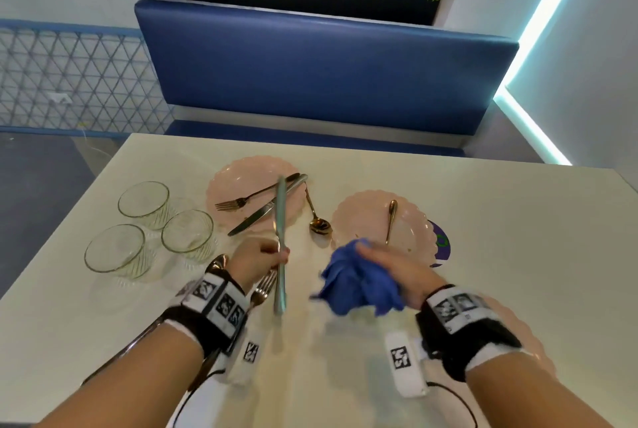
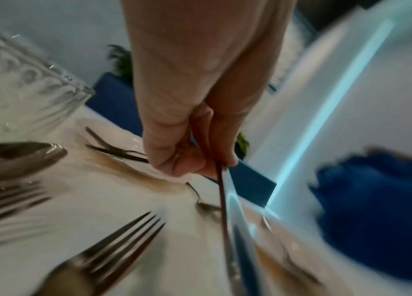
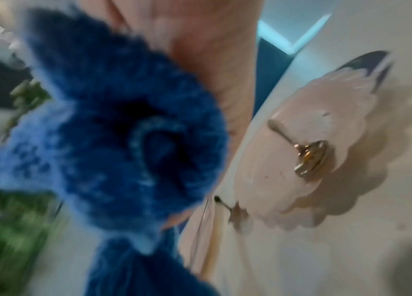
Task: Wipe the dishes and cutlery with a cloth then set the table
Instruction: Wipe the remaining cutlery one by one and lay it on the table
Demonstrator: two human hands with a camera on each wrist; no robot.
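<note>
My left hand point(image 1: 267, 255) pinches a silver table knife point(image 1: 280, 220) near its middle and holds it above the table, one end pointing away from me; the same knife point(image 2: 225, 210) shows edge-on in the left wrist view. My right hand point(image 1: 383, 263) grips a crumpled blue cloth point(image 1: 359, 284), a little to the right of the knife and apart from it. The cloth point(image 3: 113, 124) fills the right wrist view. Two pink scalloped plates lie ahead: the left plate point(image 1: 234, 172) carries a fork and a knife, the right plate point(image 1: 366, 217) a gold-handled utensil point(image 1: 391, 220).
Three empty glass bowls point(image 1: 148, 201) stand at the left of the white table point(image 1: 500, 255). A gold spoon point(image 1: 319, 220) lies between the plates. A fork point(image 1: 264, 288) and a spoon point(image 1: 217, 262) lie under my left wrist. Another pink plate point(image 1: 531, 348) lies under my right wrist. A blue bench point(image 1: 328, 65) stands beyond.
</note>
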